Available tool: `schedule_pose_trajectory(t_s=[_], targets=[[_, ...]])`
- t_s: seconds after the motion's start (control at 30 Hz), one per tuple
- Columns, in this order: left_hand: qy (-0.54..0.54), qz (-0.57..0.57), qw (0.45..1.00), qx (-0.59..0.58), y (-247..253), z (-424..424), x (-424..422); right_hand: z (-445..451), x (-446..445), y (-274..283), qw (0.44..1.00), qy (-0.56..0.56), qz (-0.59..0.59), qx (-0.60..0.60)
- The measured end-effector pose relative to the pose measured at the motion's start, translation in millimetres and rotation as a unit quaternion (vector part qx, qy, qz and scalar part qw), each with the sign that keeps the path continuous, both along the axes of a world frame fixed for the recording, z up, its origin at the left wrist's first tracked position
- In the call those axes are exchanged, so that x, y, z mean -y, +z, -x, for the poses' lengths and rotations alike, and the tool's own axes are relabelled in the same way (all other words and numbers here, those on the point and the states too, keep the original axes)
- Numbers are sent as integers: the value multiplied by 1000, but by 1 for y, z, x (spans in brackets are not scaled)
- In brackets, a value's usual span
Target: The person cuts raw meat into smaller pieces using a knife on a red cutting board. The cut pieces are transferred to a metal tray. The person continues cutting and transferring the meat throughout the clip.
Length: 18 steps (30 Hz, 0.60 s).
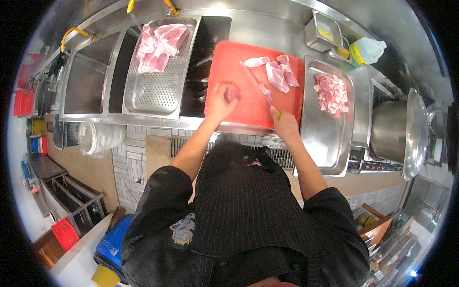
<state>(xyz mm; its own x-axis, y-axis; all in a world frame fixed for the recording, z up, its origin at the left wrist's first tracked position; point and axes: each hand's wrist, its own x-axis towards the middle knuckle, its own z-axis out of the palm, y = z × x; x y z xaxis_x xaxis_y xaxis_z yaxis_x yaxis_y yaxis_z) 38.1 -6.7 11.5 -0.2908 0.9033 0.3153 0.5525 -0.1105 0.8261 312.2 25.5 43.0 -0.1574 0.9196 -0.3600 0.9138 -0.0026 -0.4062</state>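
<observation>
On a red cutting board (247, 111), my right hand (285, 123) grips the yellow handle of a kitchen knife (255, 79), whose long blade points up and left across the board. A small strip of raw meat (264, 92) lies against the blade. My left hand (221, 102), slightly blurred, holds a piece of raw meat (232, 93) over the board's left part. Several larger slices of raw meat (277, 76) rest at the board's upper right. To the right, a steel tray (319, 143) holds a pile of diced raw meat (331, 94).
Left of the board, a perforated steel pan (154, 94) holds large raw meat cuts (161, 46) over the sink. Small steel containers (323, 31) and a plastic jug (367, 51) stand at the back right. A large steel pot (391, 127) is far right; yellow taps (171, 8) are at the back.
</observation>
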Motion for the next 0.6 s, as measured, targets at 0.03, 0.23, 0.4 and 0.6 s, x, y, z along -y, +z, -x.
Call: schedule_pose_trajectory(t_s=[0.03, 0.23, 0.4, 0.6], targets=[[-3, -11, 1000, -2, 7, 2, -1, -2, 0, 16, 1000, 12, -18, 11], [-174, -64, 982, 21, 58, -20, -50, -17, 7, 73, 992, 56, -99, 59], [-352, -70, 917, -174, 32, -67, -80, -29, 15, 94, 988, 72, -104, 85], [-304, 69, 950, -30, -17, -75, -116, -98, 49, 119, 985, 49, -113, 117]])
